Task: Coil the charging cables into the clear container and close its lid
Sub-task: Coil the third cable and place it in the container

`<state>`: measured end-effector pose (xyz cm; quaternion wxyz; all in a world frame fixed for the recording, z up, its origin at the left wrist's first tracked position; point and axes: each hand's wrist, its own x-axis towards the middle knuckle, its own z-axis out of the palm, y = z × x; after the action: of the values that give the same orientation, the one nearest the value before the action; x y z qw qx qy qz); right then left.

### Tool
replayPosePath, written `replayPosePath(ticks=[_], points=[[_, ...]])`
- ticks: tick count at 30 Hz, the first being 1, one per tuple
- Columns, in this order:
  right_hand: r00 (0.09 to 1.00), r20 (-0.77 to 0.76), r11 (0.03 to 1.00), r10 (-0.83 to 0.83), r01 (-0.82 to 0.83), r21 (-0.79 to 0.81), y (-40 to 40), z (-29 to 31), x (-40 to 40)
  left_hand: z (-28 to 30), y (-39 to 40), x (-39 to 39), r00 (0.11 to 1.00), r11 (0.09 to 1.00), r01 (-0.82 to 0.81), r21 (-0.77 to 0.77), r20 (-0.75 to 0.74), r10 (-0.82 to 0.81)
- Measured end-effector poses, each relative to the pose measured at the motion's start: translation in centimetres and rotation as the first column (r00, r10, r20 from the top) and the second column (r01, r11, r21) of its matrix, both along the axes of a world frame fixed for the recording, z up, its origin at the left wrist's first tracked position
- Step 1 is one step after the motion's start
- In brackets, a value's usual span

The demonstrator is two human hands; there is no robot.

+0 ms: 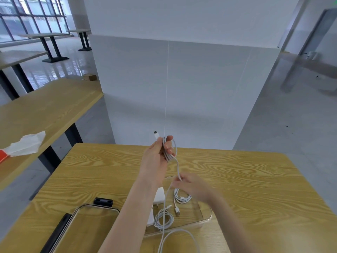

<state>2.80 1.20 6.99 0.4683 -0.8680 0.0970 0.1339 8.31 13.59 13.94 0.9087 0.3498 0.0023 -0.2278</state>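
Observation:
My left hand [158,154] is raised above the table and grips several loops of a white charging cable [177,167], its plug end sticking up past the fingers. My right hand [193,187] pinches the same cable lower down; the loose rest hangs past the container and loops at the table's near edge. The clear container [206,214] lies open below my hands, with two coiled white cables [164,219] and white charger blocks [158,195] inside. Its clear lid [82,216] with black clips lies to the left on the table.
The wooden table [255,179] stands against a white pillar. Another wooden table at the left carries a crumpled white bag [25,144] and something orange. More tables stand far back by the windows.

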Motion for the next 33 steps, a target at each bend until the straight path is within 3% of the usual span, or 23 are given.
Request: replayPosePath(ticks=[4,10,15,20,23,26,30,33], points=[[0.999,0.022,0.994,0.031,-0.028,-0.108,-0.9,-3.6,0.5,2.4,0.4,-0.8,0.990,0.995,0.099,0.009,0.103,-0.099],[0.973,0.000,0.970,-0.233,0.232,0.073,-2.2,-3.5,1.7,3.2,1.2,-1.9,0.936,0.956,0.236,0.172,0.225,-0.271],[0.965,0.126,0.973,-0.229,0.226,0.038,-3.4,-2.5,3.5,2.5,0.9,-2.4,0.927,0.945,0.325,0.037,0.185,-0.326],[0.968,0.093,0.938,-0.232,0.197,0.286,-3.9,-2.7,2.3,1.8,0.9,-1.0,0.977,0.979,0.203,-0.014,0.075,-0.201],[0.987,0.072,0.936,-0.144,0.112,0.334,-4.5,-2.5,1.7,0.9,1.0,-0.1,0.995,0.992,0.091,0.092,0.041,-0.095],[0.982,0.094,0.920,-0.165,0.119,0.374,-4.9,-1.8,1.8,0.0,0.9,0.2,0.998,0.977,0.039,0.211,0.034,-0.047],[0.981,0.029,0.722,-0.193,0.122,0.681,-4.6,-0.5,2.2,-0.8,0.6,0.1,0.993,0.922,0.034,0.385,0.095,-0.076],[0.986,-0.035,0.768,-0.163,0.149,0.623,-4.7,0.0,2.4,-0.8,0.5,-0.1,0.988,0.904,0.033,0.426,0.121,-0.093]])
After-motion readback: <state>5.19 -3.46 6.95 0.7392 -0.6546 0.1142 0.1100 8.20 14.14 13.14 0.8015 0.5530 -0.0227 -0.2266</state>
